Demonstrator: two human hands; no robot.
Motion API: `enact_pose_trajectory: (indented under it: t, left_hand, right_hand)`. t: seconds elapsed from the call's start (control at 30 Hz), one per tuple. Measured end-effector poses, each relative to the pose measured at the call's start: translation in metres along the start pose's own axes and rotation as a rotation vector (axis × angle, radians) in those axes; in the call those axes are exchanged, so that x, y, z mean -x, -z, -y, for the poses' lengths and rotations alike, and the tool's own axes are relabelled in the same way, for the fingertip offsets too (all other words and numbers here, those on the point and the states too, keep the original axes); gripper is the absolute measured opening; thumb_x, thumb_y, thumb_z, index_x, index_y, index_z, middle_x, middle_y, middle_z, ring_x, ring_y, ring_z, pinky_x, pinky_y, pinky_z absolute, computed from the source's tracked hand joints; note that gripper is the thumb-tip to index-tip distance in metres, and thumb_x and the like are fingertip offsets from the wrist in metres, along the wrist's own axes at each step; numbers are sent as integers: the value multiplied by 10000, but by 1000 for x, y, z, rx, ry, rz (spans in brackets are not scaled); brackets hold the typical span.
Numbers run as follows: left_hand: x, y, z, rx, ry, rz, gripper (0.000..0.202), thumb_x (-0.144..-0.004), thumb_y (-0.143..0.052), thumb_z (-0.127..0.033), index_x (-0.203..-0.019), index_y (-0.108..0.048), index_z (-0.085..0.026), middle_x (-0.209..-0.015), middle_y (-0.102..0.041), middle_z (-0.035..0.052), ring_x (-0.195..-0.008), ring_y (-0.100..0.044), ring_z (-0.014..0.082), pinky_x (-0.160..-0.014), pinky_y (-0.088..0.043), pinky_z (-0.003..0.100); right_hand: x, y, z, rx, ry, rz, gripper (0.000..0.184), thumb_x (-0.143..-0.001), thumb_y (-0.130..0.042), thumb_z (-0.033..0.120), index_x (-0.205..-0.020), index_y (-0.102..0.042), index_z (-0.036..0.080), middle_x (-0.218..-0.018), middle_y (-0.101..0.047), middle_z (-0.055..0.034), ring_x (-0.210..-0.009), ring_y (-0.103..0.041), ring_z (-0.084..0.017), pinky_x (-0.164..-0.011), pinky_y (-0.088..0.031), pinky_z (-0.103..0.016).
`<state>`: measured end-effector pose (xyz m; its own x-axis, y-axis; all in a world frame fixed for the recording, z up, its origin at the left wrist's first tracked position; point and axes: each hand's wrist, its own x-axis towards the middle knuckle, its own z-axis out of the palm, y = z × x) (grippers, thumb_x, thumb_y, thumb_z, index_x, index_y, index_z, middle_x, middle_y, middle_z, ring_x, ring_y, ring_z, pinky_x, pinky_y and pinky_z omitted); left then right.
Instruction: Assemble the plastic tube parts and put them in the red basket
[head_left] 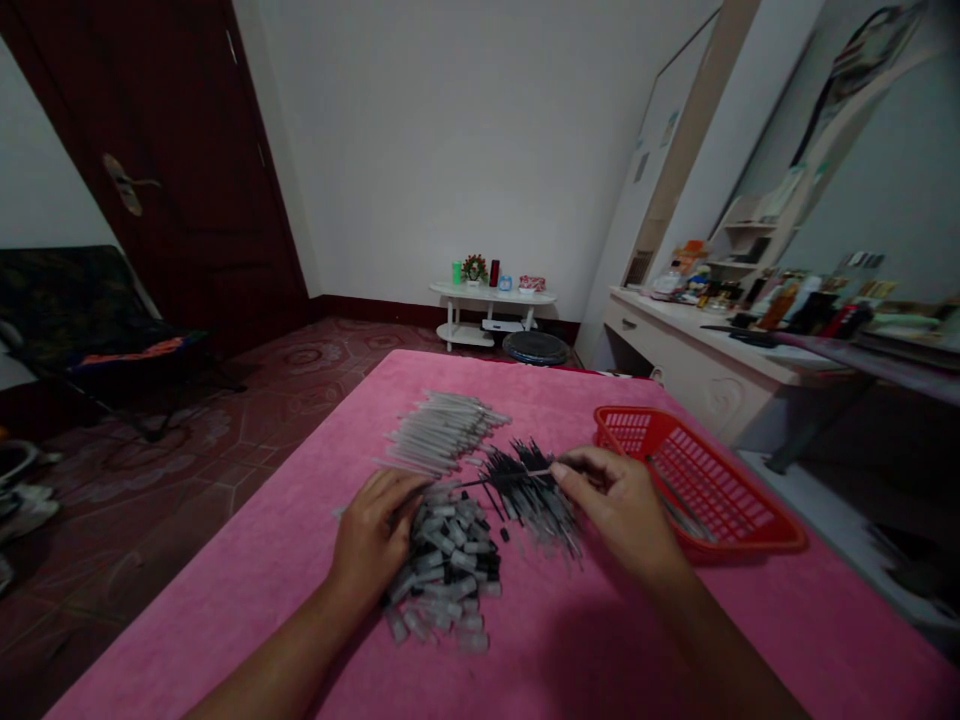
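Right grip: the right hand (619,505) has thumb and forefinger pressed together on the near end of one black wand (510,476); the other fingers are curled loosely behind them.
Black wand: thin and nearly level, it runs from the right grip across towards the left grip and is lifted just above the things below it.
Left grip: the left hand (375,530) lies palm down with its fingers bent onto the heap of short caps (450,570). Whether the fingertips pinch a cap cannot be told, since the knuckles hide them.
Heap of short caps: grey and black pieces, directly under and just beyond the left grip's fingertips, spreading back towards the person.
Heap of black wands (532,500): between the two grips, under the held wand and touching the caps' edge.
Bundle of grey tubes (442,430): beyond the left grip, farther from the person, lying side by side.
Red basket (697,470): just outside the right grip, on its far side from the left hand, with a few thin pieces lying inside.
Desk (600,640): covered in pink cloth, it carries all of it.
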<state>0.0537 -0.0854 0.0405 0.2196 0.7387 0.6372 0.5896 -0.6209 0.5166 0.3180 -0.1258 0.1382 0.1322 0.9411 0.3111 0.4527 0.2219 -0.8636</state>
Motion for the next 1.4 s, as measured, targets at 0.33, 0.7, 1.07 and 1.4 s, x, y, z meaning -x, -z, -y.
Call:
enact_pose_trajectory:
  t: [0.33, 0.7, 1.07, 1.4]
  left_hand:
    - [0, 1, 0, -2, -126, 47, 269, -847, -504, -127, -1044, -661, -221, -923, -665, 39, -898, -601, 185, -774, -495, 306]
    - [4, -1, 11, -44, -65, 7, 201, -850, -555, -330, -1005, -661, -258, -991, -682, 12, -929, -636, 183, -839, -513, 294]
    - [12, -6, 20, 2, 86, -19, 205, -806, -533, -430, -984, -618, -487, -965, -679, -174, -911, -645, 242, -885, -538, 519]
    - [12, -8, 20, 9, 73, -19, 205, -819, -528, -436, -999, -624, -457, -993, -673, -149, -918, -639, 223, -893, -533, 473]
  right_hand:
    - [3, 1, 4, 355, 135, 67, 161, -787, -616, 336, -819, -723, 219, -777, -690, -18, -690, -605, -157, -636, -454, -265]
    - [-20, 165, -69, 1143, -557, -364, 472, -805, -527, 449, -1177, -654, 187, -1103, -674, -172, -1000, -635, -323, -780, -484, -407]
    - [-19, 135, -36, 1216, -478, -210, 336, -779, -483, 189, -1016, -720, 216, -952, -715, -148, -906, -674, -277, -696, -480, -325]
    - [-21, 134, -46, 1067, -370, -377, 375, -845, -525, 306, -1195, -642, 239, -1065, -708, -97, -969, -654, -252, -774, -473, -328]
